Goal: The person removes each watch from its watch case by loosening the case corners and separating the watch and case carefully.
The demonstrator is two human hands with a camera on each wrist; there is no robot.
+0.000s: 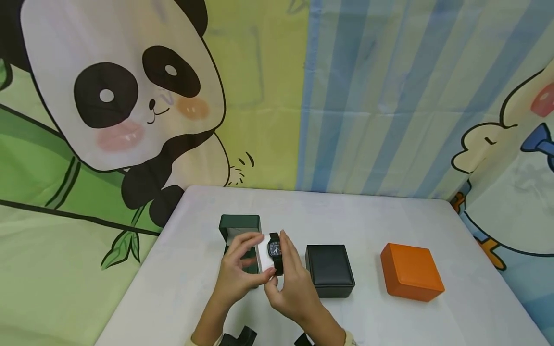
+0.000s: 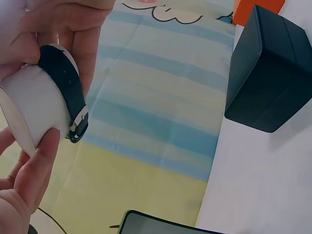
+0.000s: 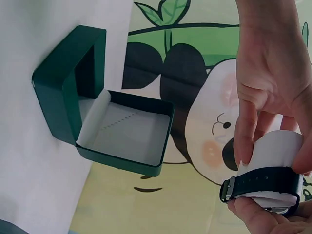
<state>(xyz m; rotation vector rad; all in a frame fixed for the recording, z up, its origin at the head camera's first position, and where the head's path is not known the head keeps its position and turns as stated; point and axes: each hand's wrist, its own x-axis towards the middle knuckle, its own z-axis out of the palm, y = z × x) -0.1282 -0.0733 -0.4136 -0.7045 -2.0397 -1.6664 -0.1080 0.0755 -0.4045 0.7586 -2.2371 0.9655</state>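
Observation:
A wristwatch (image 1: 274, 248) with a black strap and dark face is wrapped round a white cushion (image 1: 261, 257), held above the table between both hands. My left hand (image 1: 237, 271) pinches the cushion from the left, its thumb along the lower edge. On the other side, my right hand (image 1: 295, 293) grips the watch and cushion, fingers along the right edge and thumb below. In the right wrist view the strap's buckle (image 3: 228, 187) is fastened. Behind the left hand stands a dark green box (image 3: 56, 92) with its lid up; a white lining (image 3: 139, 134) shows inside.
A closed black box (image 1: 331, 269) stands just right of the hands on the white table (image 1: 368, 221). Farther right sits a closed orange box (image 1: 411, 271). Curtains with a printed panda (image 1: 134, 29) and blue stripes hang behind the table.

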